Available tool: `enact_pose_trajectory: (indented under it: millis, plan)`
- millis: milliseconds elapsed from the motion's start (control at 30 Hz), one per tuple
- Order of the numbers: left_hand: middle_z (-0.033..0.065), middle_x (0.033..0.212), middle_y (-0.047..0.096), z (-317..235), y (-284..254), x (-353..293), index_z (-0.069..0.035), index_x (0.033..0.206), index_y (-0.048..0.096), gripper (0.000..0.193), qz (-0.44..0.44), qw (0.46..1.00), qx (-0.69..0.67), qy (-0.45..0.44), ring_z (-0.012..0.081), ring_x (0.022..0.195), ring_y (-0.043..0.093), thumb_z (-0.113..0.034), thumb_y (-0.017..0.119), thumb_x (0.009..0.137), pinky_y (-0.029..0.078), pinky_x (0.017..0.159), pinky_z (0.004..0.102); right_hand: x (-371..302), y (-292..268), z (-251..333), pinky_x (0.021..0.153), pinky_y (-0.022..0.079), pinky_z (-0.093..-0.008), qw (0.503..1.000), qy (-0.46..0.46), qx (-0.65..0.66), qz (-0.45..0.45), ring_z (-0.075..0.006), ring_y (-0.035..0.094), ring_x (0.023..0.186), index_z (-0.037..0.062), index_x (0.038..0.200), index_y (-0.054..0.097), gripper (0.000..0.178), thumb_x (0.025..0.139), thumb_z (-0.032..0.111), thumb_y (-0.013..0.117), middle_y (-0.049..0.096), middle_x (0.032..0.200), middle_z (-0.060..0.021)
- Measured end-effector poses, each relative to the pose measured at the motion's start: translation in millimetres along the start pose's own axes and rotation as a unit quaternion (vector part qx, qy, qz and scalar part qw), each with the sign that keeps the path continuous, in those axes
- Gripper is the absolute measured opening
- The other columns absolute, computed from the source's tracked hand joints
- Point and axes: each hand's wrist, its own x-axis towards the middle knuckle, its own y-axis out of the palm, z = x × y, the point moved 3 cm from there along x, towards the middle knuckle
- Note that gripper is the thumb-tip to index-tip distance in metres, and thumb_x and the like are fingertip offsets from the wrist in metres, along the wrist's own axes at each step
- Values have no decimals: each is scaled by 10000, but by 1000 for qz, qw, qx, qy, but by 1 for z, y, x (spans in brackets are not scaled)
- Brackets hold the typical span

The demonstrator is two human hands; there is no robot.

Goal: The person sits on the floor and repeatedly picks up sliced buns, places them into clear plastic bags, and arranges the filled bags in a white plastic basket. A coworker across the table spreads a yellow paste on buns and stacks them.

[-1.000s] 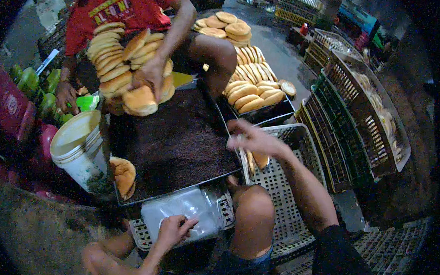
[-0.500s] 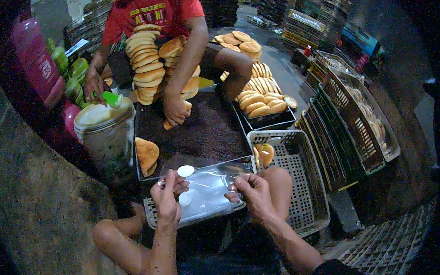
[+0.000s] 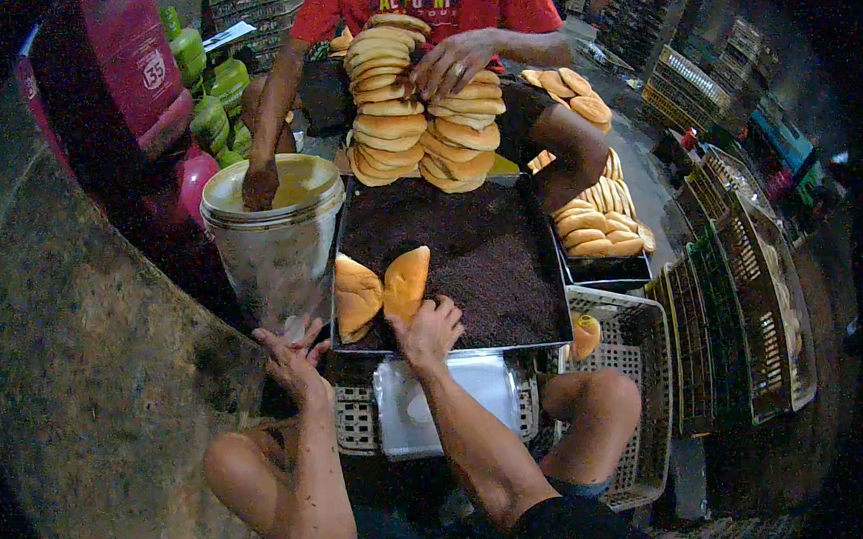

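My left hand [image 3: 297, 374] is raised left of the dark tray, its fingers partly spread. A clear plastic bag with a white round spot [image 3: 295, 328] is at its fingertips, faint and blurred against the bucket. My right hand [image 3: 430, 333] reaches over the tray's near edge and grips the lower end of a folded golden bun [image 3: 406, 283]. Another folded bun [image 3: 358, 298] leans in the tray's left corner. Dark brown granules [image 3: 480, 257] cover the tray. Below it, a stack of clear bags [image 3: 448, 400] lies on a pale plastic crate [image 3: 356, 410].
Opposite sits a person in a red shirt [image 3: 457, 14], one hand in a white bucket [image 3: 274, 239], the other on tall bun stacks [image 3: 385, 125]. A pale crate [image 3: 640, 346] stands at right, near boxed buns [image 3: 595, 224] and stacked crates [image 3: 736, 302]. Green gas cylinders [image 3: 211, 125] are at left.
My hands have parted from the bag held between them; my right hand has moved forward onto a bun now standing in the tray. The other person's hand has gone into the bucket.
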Motion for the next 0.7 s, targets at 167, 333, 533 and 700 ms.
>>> enact_pose_trajectory:
  millis: [167, 333, 533, 700]
  plan:
    - [179, 1418, 410, 8, 9, 28, -101, 1475, 249, 691, 18, 997, -8, 77, 296, 1100, 607, -559, 393, 979, 546, 742, 398, 31, -102, -45, 879, 476, -405, 961, -18, 272, 54, -264, 610, 1016, 7, 1153, 624, 516, 812, 381, 728, 654, 1102, -140]
    - [138, 1229, 560, -1, 43, 30, 13, 1172, 537, 611, 65, 982, 163, 77, 236, 1146, 547, -552, 404, 981, 506, 911, 400, 19, -247, -89, 864, 499, -317, 884, -8, 457, 94, -192, 645, 921, 0, 1278, 532, 516, 840, 222, 692, 677, 995, -129]
    - [129, 1296, 531, -15, 111, -88, -35, 1321, 446, 628, 421, 906, -22, -38, 256, 1183, 546, -544, 469, 955, 485, 991, 421, -4, -259, -65, 890, 478, -311, 881, -43, 457, 114, -195, 613, 995, -25, 1314, 495, 585, 854, 281, 688, 640, 1105, -152]
    - [118, 1347, 506, -8, 138, -159, -91, 1412, 366, 631, 357, 928, -38, -96, 260, 1223, 530, -451, 567, 934, 489, 1004, 409, -35, -257, -48, 1038, 391, -392, 820, -151, 551, -11, -292, 493, 1235, 7, 1162, 569, 372, 882, 233, 663, 521, 1312, -176]
